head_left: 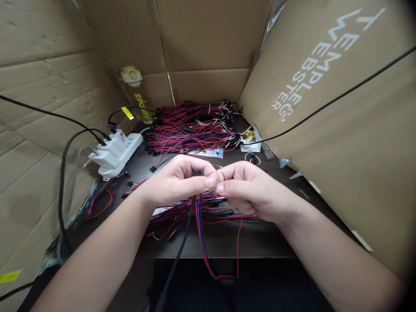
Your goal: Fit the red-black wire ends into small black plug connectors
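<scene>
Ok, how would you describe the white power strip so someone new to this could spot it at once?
Start at the left cardboard wall. Beside it on the dark table, left of the piled wires, lies the white power strip. Bulky white adapters plugged into it set it apart from the thin dark cables nearby.

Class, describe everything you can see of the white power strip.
The white power strip, apparently plastic, lies on the dark table beside the left cardboard wall, slanting away toward the rear right. Blocky white adapters are plugged into it, with black cables and a grey cable leading off. Blue markings, too small to read, show toward its far end.
</scene>
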A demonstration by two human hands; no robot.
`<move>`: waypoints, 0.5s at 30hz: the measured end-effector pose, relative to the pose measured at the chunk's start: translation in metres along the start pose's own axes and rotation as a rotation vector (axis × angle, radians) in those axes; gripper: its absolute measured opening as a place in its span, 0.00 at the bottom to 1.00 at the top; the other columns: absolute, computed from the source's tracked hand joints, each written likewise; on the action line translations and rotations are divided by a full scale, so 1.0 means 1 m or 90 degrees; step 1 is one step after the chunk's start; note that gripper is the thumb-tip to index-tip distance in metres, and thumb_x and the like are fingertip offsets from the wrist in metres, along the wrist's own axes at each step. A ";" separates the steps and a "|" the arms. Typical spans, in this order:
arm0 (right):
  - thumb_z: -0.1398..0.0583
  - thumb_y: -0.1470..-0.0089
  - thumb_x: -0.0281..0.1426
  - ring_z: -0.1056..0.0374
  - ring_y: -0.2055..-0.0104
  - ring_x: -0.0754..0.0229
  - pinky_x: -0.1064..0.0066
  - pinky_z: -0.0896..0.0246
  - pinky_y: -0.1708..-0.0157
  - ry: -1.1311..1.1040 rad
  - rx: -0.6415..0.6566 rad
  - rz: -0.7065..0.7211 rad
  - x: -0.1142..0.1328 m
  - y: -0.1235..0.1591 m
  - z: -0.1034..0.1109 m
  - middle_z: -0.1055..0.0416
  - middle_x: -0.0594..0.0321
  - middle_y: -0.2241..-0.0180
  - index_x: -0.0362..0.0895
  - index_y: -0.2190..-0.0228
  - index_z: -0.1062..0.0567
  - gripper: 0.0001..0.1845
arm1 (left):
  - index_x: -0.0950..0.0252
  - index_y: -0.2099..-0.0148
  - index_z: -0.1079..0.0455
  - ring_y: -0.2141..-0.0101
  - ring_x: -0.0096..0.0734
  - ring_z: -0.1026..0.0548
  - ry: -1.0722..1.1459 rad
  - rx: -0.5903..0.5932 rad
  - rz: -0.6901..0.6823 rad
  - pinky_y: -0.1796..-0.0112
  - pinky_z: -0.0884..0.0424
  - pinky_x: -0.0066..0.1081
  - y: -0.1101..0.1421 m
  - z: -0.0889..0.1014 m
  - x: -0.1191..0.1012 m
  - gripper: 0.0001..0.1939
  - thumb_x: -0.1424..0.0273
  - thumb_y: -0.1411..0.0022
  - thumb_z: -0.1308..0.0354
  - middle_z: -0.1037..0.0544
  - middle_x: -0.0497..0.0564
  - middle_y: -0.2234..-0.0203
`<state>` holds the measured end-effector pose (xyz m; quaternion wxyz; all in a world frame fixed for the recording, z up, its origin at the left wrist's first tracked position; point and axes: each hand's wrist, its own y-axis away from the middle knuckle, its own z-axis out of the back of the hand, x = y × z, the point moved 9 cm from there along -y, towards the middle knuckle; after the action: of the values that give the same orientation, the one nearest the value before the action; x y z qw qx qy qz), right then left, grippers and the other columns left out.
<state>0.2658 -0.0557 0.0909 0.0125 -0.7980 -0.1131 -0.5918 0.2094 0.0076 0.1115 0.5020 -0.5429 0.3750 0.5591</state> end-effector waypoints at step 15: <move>0.33 0.44 0.36 0.53 0.81 0.71 0.76 0.62 0.82 0.207 -0.237 0.171 0.025 0.006 0.023 0.39 0.70 0.80 0.40 0.69 0.25 0.12 | 0.67 0.69 0.26 0.68 0.28 0.35 0.095 -0.130 0.069 0.63 0.39 0.28 -0.005 0.015 0.016 0.13 0.62 0.38 0.37 0.30 0.48 0.73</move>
<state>0.2956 -0.0541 0.1080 -0.0377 -0.6888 0.1079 -0.7159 0.2124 0.0257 0.0983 0.3840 -0.6104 0.3811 0.5786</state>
